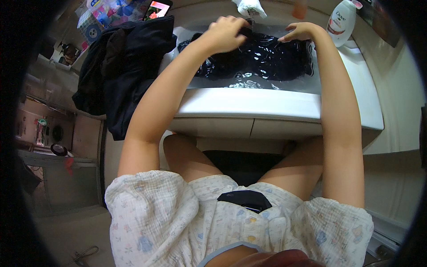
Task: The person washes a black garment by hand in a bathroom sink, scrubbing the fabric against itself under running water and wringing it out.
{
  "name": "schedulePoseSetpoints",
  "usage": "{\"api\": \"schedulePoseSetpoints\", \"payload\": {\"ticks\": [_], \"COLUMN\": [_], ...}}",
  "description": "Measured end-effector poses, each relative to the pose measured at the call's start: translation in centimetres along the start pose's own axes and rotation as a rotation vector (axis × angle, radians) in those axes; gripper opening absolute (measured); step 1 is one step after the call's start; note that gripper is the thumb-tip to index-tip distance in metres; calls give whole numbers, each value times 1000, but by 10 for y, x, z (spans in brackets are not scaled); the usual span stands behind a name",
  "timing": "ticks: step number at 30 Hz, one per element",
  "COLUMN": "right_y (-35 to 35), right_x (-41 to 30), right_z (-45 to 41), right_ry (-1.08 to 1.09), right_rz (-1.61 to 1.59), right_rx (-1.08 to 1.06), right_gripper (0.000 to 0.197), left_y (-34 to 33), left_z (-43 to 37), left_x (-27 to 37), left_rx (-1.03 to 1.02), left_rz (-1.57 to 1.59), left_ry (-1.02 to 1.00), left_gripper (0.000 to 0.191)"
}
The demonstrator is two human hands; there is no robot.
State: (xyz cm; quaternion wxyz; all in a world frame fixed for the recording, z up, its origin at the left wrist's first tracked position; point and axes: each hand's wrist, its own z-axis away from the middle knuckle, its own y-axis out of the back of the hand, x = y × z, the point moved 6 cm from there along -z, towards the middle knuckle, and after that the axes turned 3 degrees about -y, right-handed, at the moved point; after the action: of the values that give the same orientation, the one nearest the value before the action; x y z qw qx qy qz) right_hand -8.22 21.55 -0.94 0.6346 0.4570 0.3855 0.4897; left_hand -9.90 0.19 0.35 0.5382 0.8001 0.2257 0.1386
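A dark wet garment (257, 60) lies spread in the water of a white washbasin (250, 103). My left hand (228, 35) is over the garment's far left part, close to the tap, with fingers bent and thumb apart. Nothing shows in its grasp. On the right, my right hand (298, 32) hovers by the garment's far right part, its fingers parted and seemingly holding nothing. Water runs from a tap with a white cloth-like cover (252, 8) between the two hands. Whether the fingertips touch the fabric is hard to tell.
Dark folded clothing (130, 66) hangs over the basin's left edge. Behind it are a phone (158, 10) with a lit screen and a patterned box (90, 26). A white Dove bottle (343, 23) stands at the right rim, and an orange translucent container (299, 9) at the back.
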Motion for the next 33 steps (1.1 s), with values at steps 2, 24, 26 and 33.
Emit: {"api": "schedulePoseSetpoints", "payload": {"ticks": [2, 24, 26, 33], "right_y": [-14, -130, -97, -89], "right_x": [-26, -38, -96, -67], "right_z": [8, -92, -28, -12], "right_ry": [11, -151, 34, 15], "right_rz": [34, -44, 143, 58], "right_rx": [-81, -352, -341, -521], "right_gripper": [91, 38, 37, 27], "left_y": [-18, -84, -77, -67], "left_z": [14, 28, 56, 35], "left_x": [19, 15, -4, 9], "left_rx": [-275, -918, -963, -871], "left_rz": [113, 208, 233, 417], "left_ry": [21, 194, 235, 276], "left_gripper": [68, 97, 92, 96]}}
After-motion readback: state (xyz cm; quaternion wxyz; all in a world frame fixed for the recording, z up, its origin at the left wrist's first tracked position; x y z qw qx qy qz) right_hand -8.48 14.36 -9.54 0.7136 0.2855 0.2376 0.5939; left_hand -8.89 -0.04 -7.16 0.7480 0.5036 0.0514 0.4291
